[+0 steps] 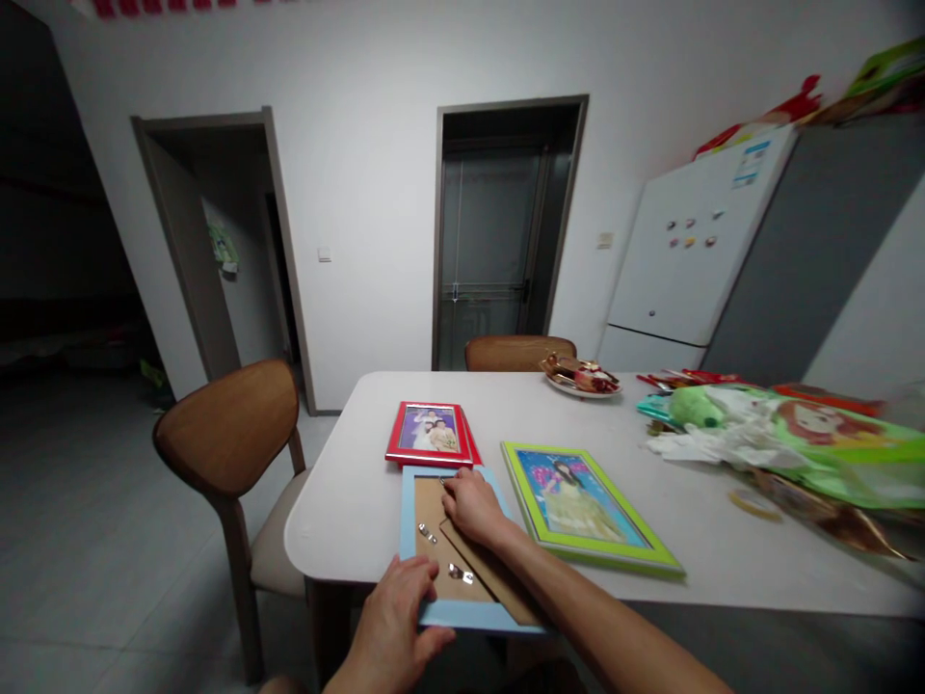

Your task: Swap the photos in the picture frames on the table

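Observation:
A light blue picture frame (409,511) lies back side up at the table's near edge, with its brown backing board (452,545) showing. My left hand (397,617) grips the near left corner, its fingers on the left edge and its thumb at the near edge. Near the far edge of the backing, my right hand (473,506) is closed, its fingertips at a small metal clip (442,480). Other metal clips (427,533) sit on the board. A folding stand flap (498,578) runs under my right forearm, which partly hides it.
On the white table (339,482) lie a red picture frame (434,433) beyond and a green picture frame (578,501) to the right. A plate (582,389) stands at the back. Bags and crumpled tissue (700,445) cover the right side. A wooden chair (231,424) stands left.

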Tool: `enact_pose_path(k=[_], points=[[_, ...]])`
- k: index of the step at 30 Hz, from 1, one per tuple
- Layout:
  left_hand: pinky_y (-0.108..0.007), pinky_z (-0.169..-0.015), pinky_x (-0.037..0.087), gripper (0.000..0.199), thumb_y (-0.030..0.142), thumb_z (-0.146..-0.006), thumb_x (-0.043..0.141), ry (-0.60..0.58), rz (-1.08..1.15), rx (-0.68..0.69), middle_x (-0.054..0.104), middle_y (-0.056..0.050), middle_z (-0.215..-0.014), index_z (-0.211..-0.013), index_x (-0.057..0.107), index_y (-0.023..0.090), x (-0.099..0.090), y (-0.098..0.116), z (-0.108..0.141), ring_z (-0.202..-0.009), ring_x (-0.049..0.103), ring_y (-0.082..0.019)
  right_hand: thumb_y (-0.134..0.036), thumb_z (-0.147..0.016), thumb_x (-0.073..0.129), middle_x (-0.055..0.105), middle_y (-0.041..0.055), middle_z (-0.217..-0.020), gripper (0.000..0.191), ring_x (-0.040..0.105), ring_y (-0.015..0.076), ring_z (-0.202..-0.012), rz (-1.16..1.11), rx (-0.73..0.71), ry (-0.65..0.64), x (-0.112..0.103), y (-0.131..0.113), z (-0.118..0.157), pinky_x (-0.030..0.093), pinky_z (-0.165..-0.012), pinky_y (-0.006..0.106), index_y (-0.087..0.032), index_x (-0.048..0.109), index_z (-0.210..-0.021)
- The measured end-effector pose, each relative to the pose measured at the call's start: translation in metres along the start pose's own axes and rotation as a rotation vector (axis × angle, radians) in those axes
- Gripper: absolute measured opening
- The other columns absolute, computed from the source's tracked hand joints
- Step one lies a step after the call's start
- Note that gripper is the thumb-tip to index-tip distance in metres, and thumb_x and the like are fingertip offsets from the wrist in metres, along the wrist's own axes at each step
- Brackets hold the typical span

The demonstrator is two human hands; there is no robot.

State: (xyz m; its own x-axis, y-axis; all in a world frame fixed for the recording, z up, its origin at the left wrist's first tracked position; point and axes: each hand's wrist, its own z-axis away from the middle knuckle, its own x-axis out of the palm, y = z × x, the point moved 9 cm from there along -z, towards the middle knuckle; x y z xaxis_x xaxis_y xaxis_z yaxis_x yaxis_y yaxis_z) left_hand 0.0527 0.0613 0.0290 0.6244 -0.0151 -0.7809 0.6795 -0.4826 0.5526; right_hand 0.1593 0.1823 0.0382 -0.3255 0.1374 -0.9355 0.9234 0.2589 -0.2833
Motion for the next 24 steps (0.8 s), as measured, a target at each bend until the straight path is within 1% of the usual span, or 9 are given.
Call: enact_pose_path(k=[3, 5, 8, 13, 17, 19, 21, 24], points=[[-0.044, -0.099, 0.027, 0.049, 0.015, -0.057, 0.068, -0.004, 0.008, -0.005, 0.062, -0.006, -0.092, -0.103, 0.052, 0.016, 0.0, 0.0, -0.001, -0.104, 0.05, -0.023, -0.027, -0.078, 0.04, 0.056, 0.008, -0.095, 0.025, 0.046, 0.0206, -0.091, 0.032, 0.016, 0.032, 0.006, 0.0, -0.003, 0.03, -0.072, 0.028, -0.022, 0.062, -0.089], [-0.043, -0.099, 0.027, 0.048, 0.015, -0.057, 0.068, -0.002, 0.011, -0.009, 0.061, -0.006, -0.094, -0.103, 0.052, 0.016, 0.0, 0.0, -0.002, -0.104, 0.049, -0.022, -0.027, -0.079, 0.04, 0.056, 0.0069, -0.094, 0.026, 0.045, 0.0206, -0.091, 0.051, 0.011, 0.053, 0.007, -0.001, -0.002, 0.03, -0.072, 0.029, -0.024, 0.062, -0.092], [-0.044, -0.099, 0.026, 0.045, 0.015, -0.058, 0.068, 0.004, 0.019, -0.016, 0.061, -0.007, -0.096, -0.1, 0.053, 0.017, 0.0, 0.0, -0.002, -0.105, 0.049, -0.022, -0.024, -0.079, 0.039, 0.057, 0.0068, -0.095, 0.026, 0.045, 0.0201, -0.089, 0.059, -0.022, 0.06, 0.005, -0.004, 0.0, 0.029, -0.072, 0.028, -0.02, 0.061, -0.092], [-0.044, -0.099, 0.026, 0.046, 0.015, -0.056, 0.068, 0.012, 0.042, -0.021, 0.061, -0.006, -0.097, -0.1, 0.053, 0.018, -0.001, 0.0, -0.001, -0.105, 0.049, -0.022, -0.021, -0.078, 0.04, 0.061, 0.0008, -0.094, 0.024, 0.046, 0.0171, -0.085, 0.026, -0.133, 0.027, 0.002, -0.015, 0.0, 0.03, -0.071, 0.026, -0.021, 0.063, -0.082], [-0.043, -0.099, 0.027, 0.042, 0.014, -0.055, 0.068, 0.022, 0.046, -0.025, 0.06, -0.006, -0.099, -0.096, 0.055, 0.019, -0.003, 0.0, -0.001, -0.104, 0.049, -0.023, -0.019, -0.077, 0.039, 0.061, 0.0017, -0.093, 0.025, 0.047, 0.0164, -0.085, -0.006, -0.156, 0.03, -0.002, -0.017, 0.002, 0.03, -0.074, 0.025, -0.02, 0.064, -0.082], [-0.043, -0.099, 0.027, 0.044, 0.014, -0.055, 0.067, 0.024, 0.042, -0.024, 0.06, -0.006, -0.099, -0.097, 0.054, 0.019, -0.002, -0.001, -0.001, -0.104, 0.049, -0.023, -0.02, -0.078, 0.039, 0.06, 0.0034, -0.093, 0.025, 0.047, 0.0162, -0.087, -0.044, -0.16, 0.053, -0.007, -0.016, 0.009, 0.03, -0.076, 0.025, -0.02, 0.064, -0.085], [-0.043, -0.099, 0.027, 0.048, 0.014, -0.056, 0.067, 0.023, 0.038, -0.02, 0.061, -0.006, -0.097, -0.101, 0.053, 0.018, 0.0, -0.002, 0.0, -0.104, 0.049, -0.023, -0.024, -0.078, 0.04, 0.059, 0.0052, -0.093, 0.025, 0.047, 0.0166, -0.088, -0.078, -0.159, 0.071, -0.014, -0.014, 0.022, 0.03, -0.076, 0.025, -0.019, 0.064, -0.085], [-0.043, -0.099, 0.027, 0.051, 0.013, -0.056, 0.066, 0.023, 0.033, -0.013, 0.061, -0.006, -0.097, -0.105, 0.051, 0.018, 0.002, -0.003, 0.0, -0.105, 0.048, -0.023, -0.033, -0.075, 0.044, 0.057, 0.0059, -0.087, 0.025, 0.047, 0.0178, -0.084, -0.058, -0.138, 0.043, -0.021, -0.008, 0.046, 0.031, -0.072, 0.026, -0.02, 0.064, -0.08]])
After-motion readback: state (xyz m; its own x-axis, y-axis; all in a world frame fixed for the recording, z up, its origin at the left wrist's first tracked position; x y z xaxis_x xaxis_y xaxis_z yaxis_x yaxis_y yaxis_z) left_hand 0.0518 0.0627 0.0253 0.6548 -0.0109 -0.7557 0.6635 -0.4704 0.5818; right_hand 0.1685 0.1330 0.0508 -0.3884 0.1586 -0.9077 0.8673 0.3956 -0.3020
